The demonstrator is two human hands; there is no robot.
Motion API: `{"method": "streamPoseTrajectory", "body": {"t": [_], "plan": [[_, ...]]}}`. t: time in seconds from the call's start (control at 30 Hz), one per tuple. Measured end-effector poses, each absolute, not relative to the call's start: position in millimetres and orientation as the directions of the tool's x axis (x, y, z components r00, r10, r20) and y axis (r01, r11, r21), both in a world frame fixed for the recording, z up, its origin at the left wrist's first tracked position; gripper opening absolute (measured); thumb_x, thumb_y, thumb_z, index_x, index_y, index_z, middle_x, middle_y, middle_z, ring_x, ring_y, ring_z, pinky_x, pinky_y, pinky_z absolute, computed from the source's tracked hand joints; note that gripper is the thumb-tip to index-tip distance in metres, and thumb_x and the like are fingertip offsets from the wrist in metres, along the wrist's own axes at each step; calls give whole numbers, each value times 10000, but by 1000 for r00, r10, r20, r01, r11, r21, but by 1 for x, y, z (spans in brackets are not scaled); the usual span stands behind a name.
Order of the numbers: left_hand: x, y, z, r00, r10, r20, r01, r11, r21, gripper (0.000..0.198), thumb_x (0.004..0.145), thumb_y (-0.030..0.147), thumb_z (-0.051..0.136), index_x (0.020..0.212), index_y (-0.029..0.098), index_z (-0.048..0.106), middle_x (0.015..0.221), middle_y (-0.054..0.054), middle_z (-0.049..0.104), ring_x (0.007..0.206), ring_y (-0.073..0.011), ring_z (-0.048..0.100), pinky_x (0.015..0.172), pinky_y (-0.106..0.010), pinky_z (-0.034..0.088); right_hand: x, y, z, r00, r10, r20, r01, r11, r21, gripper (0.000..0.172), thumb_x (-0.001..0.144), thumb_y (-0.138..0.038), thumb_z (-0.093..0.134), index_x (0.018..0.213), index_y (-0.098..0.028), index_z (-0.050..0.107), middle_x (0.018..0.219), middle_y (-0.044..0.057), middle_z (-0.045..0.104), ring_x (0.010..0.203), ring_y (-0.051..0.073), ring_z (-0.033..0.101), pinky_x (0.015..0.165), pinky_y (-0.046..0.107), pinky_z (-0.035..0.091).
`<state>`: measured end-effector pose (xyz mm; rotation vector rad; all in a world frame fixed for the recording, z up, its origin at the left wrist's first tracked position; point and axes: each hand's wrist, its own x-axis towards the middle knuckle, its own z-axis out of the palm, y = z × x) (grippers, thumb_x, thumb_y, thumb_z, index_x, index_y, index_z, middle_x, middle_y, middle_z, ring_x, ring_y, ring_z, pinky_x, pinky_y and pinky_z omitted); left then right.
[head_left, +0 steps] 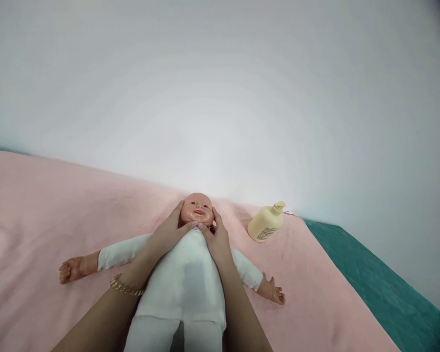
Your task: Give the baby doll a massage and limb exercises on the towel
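A baby doll (185,278) in a white suit lies on its back on a pink blanket (40,215), arms spread out. My left hand (168,232) cups the left side of the doll's head (197,209), thumb under the chin. My right hand (216,237) cups the other side, its thumb meeting the left one below the chin. A gold bracelet (124,287) circles my left wrist.
A cream pump bottle (266,222) lies on its side on the blanket, right of the doll's head. A teal sheet (370,288) shows beyond the blanket's right edge. A plain white wall (220,88) rises behind.
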<state>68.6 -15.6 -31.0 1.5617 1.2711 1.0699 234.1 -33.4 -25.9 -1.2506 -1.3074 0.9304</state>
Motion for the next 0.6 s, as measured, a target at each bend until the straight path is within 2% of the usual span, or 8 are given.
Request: {"method": "streamPoseTrajectory", "body": {"t": [0.33, 0.6], "plan": [[66, -14, -30, 126, 989, 82, 357, -122, 926, 951, 837, 660, 530, 1571, 191, 151, 1563, -129, 348, 1366, -330, 432, 1085, -427, 366, 238, -31, -25, 85, 981, 174, 139, 161, -977, 781, 772, -463, 692, 1446, -176, 423, 1443, 113, 520, 1299, 281, 524, 1094, 438, 434], [67, -19, -23, 135, 985, 106, 389, -151, 909, 841, 915, 604, 411, 1570, 149, 144, 1589, -115, 293, 1411, -291, 370, 1137, -422, 309, 241, -35, -12, 62, 990, 129, 73, 124, -990, 812, 764, -516, 679, 1436, -126, 441, 1479, 136, 474, 1289, 288, 538, 1081, 425, 459]]}}
